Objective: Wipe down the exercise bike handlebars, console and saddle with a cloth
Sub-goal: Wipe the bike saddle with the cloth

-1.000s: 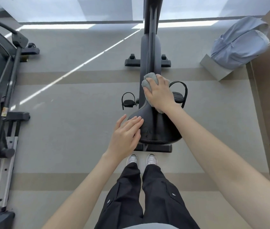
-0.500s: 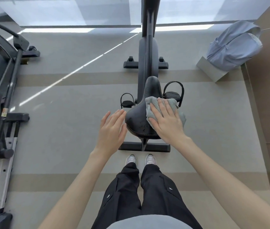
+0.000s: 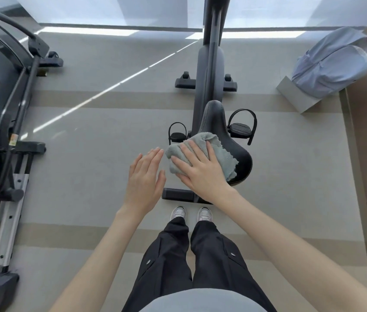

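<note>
The black saddle of the exercise bike is right below me, its narrow nose pointing away. A grey cloth lies over the saddle's left rear part. My right hand presses flat on the cloth with fingers spread. My left hand hovers open just left of the saddle and touches nothing. The handlebars and console are out of frame at the top.
A second black exercise machine with a silver rail fills the left side. A pale blue backpack rests on a grey block at the back right. My feet stand behind the bike's rear base bar. A brown wall runs along the right.
My right hand has slid the cloth from the saddle's nose back and across to its left rear. My left hand has come off the saddle and now hangs beside it.
</note>
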Available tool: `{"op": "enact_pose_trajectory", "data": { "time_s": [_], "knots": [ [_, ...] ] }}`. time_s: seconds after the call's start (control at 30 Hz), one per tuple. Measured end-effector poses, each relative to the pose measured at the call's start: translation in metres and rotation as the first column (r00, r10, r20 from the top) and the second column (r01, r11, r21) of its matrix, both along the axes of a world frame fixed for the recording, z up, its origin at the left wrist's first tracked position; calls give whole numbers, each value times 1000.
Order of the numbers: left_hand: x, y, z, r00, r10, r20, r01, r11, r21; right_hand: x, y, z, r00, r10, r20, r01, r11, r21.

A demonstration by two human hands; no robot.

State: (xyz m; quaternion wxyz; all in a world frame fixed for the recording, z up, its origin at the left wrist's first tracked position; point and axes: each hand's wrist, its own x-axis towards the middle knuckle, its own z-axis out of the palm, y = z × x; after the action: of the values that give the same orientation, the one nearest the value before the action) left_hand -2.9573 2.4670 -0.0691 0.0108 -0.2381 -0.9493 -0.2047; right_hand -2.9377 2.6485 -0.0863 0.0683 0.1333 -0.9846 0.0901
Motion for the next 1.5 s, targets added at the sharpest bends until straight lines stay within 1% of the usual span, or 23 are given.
{"op": "enact_pose_trajectory", "data": {
  "time_s": [0.1,0.2,0.3,0.37,0.47,0.57,0.7,0.8,0.87,0.93,1.03,1.1,1.2,1.3,1.4,1.5],
  "knots": [
    [3,13,-2,998,-67,3,67,998,1,18,20,-1,1000,-16,-12,17,999,29],
    [5,27,-4,992,-126,7,127,992,-12,36,53,-2,994,-110,-6,110,993,33],
    [4,39,-5,988,-156,15,157,987,-46,51,73,-2,981,-178,81,182,982,-44],
    [2,43,-6,985,-173,25,175,981,-84,47,68,1,967,-207,148,217,975,-55],
    [0,46,-7,981,-194,28,196,973,-122,22,54,4,939,-257,229,266,964,-9],
    [-5,45,-7,978,-207,-2,206,972,-113,-16,51,-4,905,-274,327,289,957,2],
    [-9,46,-6,979,-202,-22,199,976,-83,-82,59,-11,899,-256,356,258,965,44],
    [-10,45,-6,981,-192,-27,190,980,-57,-122,63,-11,885,-287,367,314,949,-14],
    [-10,45,-5,982,-187,-24,186,982,-38,-130,64,-11,880,-296,372,347,935,-76],
    [-9,45,-4,982,-186,-26,185,982,-48,-127,65,-9,894,-284,348,337,936,-104],
    [-7,48,-1,982,-184,-29,182,980,-81,-102,64,-7,914,-244,324,272,961,-45],
    [-8,50,2,984,-175,-42,171,982,-84,-71,64,-6,920,-212,330,232,972,-23],
    [-12,58,3,985,-160,-59,155,984,-83,-19,67,0,901,-231,367,268,962,-51],
    [-13,66,1,982,-173,-78,167,982,-82,9,68,4,877,-256,407,294,955,-34],
    [-13,70,-3,975,-203,-91,195,977,-88,0,68,2,880,-248,406,285,958,-33],
    [-14,71,-2,976,-197,-90,189,978,-83,-35,71,-3,903,-204,379,254,963,-86]
  ]
}}
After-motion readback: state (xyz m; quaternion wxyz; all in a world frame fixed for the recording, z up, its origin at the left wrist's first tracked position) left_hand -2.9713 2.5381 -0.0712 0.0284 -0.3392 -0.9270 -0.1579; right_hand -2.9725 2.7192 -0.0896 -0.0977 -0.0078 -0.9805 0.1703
